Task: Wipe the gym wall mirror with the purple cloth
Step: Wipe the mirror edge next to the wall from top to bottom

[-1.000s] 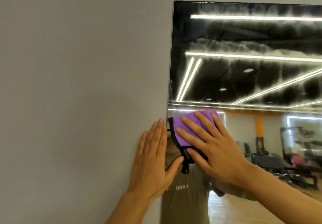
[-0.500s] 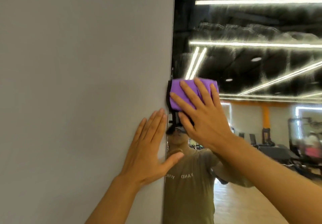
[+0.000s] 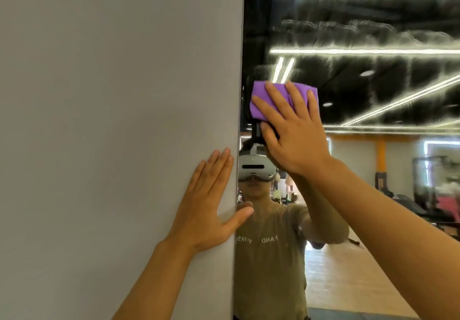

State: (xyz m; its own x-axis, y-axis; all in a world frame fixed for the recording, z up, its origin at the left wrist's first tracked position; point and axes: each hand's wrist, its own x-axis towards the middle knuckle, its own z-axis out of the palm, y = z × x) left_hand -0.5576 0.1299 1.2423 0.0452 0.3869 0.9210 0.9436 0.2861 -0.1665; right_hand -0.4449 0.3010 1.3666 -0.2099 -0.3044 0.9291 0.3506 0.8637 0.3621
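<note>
There is one purple cloth (image 3: 258, 90), one mirror (image 3: 373, 33) and two hands. The cloth is soft, folded to a rough rectangle, and its long side lies horizontal on the glass, close to the mirror's left edge. The right hand (image 3: 296, 140) presses it flat with straight, spread fingers (image 3: 298, 103). The left hand (image 3: 206, 210) rests open on the smooth grey wall (image 3: 112, 95), and its thumb reaches over the mirror's edge.

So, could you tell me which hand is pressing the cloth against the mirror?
The right hand, fingers spread flat over the cloth on the mirror. The left hand holds nothing and rests flat on the wall beside the mirror's edge.
</note>
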